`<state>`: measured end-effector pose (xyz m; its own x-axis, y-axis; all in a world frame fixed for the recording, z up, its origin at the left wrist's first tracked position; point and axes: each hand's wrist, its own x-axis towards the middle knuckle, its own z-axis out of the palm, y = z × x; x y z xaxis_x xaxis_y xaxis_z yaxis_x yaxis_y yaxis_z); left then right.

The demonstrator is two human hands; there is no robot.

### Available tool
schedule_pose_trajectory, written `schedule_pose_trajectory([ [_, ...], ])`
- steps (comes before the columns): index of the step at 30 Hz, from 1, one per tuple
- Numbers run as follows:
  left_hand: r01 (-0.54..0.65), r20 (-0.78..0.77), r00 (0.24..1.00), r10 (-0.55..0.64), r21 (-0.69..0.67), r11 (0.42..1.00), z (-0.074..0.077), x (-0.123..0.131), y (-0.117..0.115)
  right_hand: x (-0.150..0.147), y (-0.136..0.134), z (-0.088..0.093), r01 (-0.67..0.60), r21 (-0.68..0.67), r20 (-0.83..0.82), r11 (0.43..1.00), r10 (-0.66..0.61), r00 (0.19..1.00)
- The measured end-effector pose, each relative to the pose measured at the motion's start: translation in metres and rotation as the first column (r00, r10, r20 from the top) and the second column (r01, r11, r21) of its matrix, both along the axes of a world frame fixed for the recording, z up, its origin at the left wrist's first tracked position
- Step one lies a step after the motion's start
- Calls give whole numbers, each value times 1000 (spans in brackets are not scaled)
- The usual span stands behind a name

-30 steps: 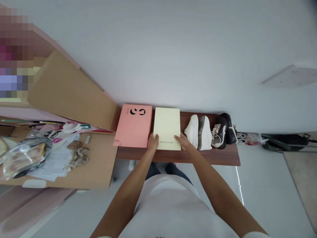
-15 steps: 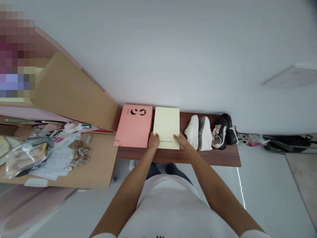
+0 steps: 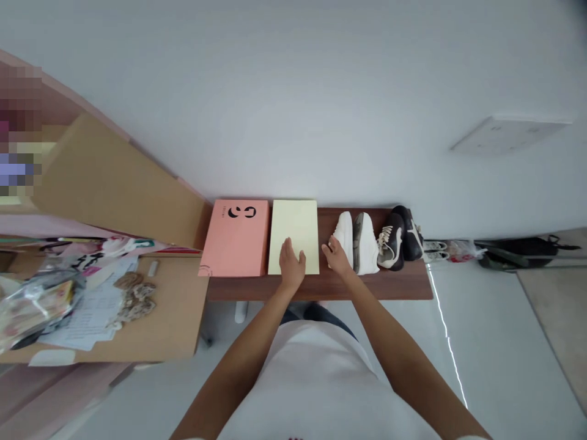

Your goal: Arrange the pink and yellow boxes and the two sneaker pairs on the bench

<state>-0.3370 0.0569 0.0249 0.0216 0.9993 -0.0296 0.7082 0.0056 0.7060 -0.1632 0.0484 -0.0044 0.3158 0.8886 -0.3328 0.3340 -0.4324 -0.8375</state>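
Well, the left hand (image 3: 291, 264) lies open and flat on the lower part of a pale yellow box (image 3: 293, 229), fingers spread, gripping nothing. The right hand (image 3: 337, 256) is also open and holds nothing. It sits just beside the box's right edge, close to a pair of white sneakers (image 3: 355, 243), though I cannot tell if it touches them.

The box lies flat on a dark wood surface (image 3: 367, 287), between a pink box (image 3: 233, 241) with a black logo and the sneakers. Beyond the white pair, a pair of black sneakers (image 3: 398, 239) sits on the same surface, near its right end.

Left of the pink box is a second, tan surface (image 3: 178, 318) carrying loose papers (image 3: 94, 305), a crumpled plastic bag (image 3: 39, 299) and a small heap of brown flakes (image 3: 135, 299). A tan board (image 3: 119, 189) slants up behind it, and the top-left corner is too blurred to read.

A white wall (image 3: 293, 91) fills the top of the view, with a pale panel (image 3: 507, 135) on it. On the white floor (image 3: 495, 342), a thin bright line (image 3: 447, 330) runs below the bench, and a black bag (image 3: 518, 253) lies to the right, beside a beige mat (image 3: 550, 318).
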Motion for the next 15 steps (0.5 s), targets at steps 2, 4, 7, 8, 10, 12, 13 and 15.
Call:
schedule_pose_trajectory([
  [2,91,49,995,-92,16,996,4,24,-5,22,-4,5,62,47,-56,997,-59,997],
  [4,160,102,982,-161,18,987,7,48,-10,48,-9,8,129,75,-85,989,-123,989],
  [7,217,173,963,-207,-41,975,5,78,-20,89,-23,6,180,103,-81,978,-173,982],
  [8,229,192,959,-211,-83,970,2,86,-23,102,-29,5,191,105,-75,976,-184,980],
  [10,245,205,956,-208,-171,954,-4,99,-29,125,-42,0,218,97,-59,971,-213,975],
  [12,249,169,962,-213,-231,941,-12,109,-33,143,-56,-6,240,88,-44,967,-237,971],
  [13,245,134,967,-217,-249,937,-16,113,-35,151,-62,-8,246,81,-37,966,-244,969],
  [15,230,61,973,-222,-284,931,-25,118,-37,163,-75,-14,247,57,-11,967,-247,969],
])
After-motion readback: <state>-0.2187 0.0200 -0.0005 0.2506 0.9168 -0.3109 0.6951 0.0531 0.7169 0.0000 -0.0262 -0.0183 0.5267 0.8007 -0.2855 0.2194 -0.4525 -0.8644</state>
